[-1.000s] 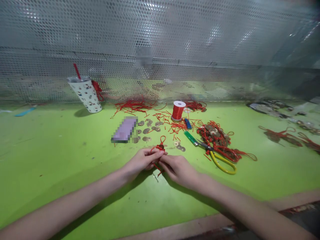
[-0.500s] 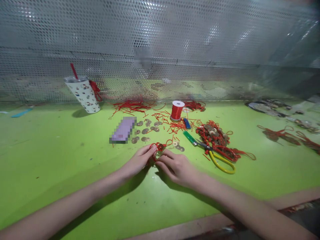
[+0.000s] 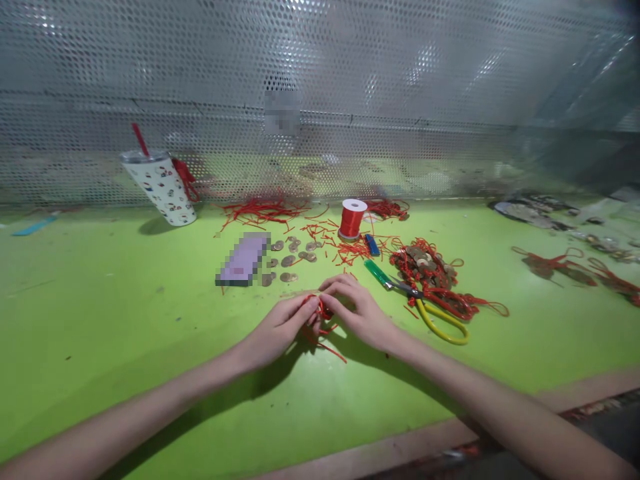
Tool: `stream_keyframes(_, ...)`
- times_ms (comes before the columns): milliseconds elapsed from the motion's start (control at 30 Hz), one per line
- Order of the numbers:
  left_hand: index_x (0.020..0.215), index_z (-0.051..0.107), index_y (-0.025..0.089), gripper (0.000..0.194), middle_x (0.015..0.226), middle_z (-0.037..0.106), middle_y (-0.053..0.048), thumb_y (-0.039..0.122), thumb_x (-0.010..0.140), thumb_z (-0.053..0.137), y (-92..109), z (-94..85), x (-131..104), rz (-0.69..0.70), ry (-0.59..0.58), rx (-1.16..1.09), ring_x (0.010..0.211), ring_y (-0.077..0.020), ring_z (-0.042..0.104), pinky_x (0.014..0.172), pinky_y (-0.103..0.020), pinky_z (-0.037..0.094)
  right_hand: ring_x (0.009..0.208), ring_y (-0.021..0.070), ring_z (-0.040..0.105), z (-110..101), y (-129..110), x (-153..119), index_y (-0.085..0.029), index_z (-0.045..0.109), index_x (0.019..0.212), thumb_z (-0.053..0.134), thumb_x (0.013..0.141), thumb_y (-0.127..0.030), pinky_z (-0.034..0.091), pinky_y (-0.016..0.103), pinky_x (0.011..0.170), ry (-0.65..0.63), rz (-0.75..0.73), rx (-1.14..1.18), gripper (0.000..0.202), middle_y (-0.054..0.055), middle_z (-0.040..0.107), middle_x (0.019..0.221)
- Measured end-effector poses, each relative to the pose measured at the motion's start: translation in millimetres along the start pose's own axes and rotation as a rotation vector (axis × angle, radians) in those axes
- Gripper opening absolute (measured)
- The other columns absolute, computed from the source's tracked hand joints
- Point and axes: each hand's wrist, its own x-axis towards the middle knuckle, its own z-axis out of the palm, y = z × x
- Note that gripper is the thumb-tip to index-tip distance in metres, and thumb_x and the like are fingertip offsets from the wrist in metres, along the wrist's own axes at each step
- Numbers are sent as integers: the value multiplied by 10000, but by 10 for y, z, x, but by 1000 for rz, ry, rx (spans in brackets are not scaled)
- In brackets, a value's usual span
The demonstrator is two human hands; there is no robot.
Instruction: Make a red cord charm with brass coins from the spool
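Both hands meet over the middle of the green table. My left hand (image 3: 287,325) is closed, its thumb and fingers pinching a knotted red cord (image 3: 325,347) whose loose ends hang toward me. Against it, my right hand (image 3: 357,310) is also closed, fingertips gripping the same cord from the right. The fingers hide most of the knot, and I cannot see the coin in it clearly. Small groups of brass coins (image 3: 289,261) lie just beyond my left hand. To the right of my right hand are scissors (image 3: 440,323) with yellow and red handles and a green lighter (image 3: 377,273).
A spool of red cord (image 3: 353,220) stands behind my hands among red scraps, near a blue lighter (image 3: 372,245). A heap of corded coins (image 3: 425,263) lies right. At left are a purple phone-like object (image 3: 245,259) and a tumbler (image 3: 163,190); a perforated metal screen (image 3: 320,153) stands behind.
My right hand has moved up and over the cord, closer to my left fingers. The loose cord ends now point down toward me; the loop that stuck out on the far side is hidden.
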Motion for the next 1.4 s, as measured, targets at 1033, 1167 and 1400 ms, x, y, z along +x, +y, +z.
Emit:
stream_keyframes(1033, 800, 595, 184, 328, 484, 303, 99, 498, 893, 609, -251, -210, 88, -2, 358, -168, 434, -77, 232, 443, -231, 159, 714, 164, 561, -156, -7, 41, -185, 712, 969, 566, 963, -434, 407, 296, 632, -145, 295, 176, 289, 43, 689, 853)
stream_keyframes(1167, 831, 644, 173, 327, 492, 332, 88, 496, 880, 635, -224, -202, 80, -6, 321, -100, 450, -78, 271, 451, -232, 174, 825, 199, 610, -164, 5, 37, -196, 720, 987, 536, 983, -412, 440, 325, 732, -140, 267, 123, 284, 59, 725, 939)
stream_keyframes(1400, 821, 730, 144, 323, 697, 632, -21, 461, 847, 670, -192, -195, 80, -15, 211, 102, 597, -118, 466, 527, -250, 307, 721, 173, 559, -127, 35, 20, -191, 687, 922, 523, 990, -422, 401, 298, 646, -95, 228, 131, 291, 25, 657, 801)
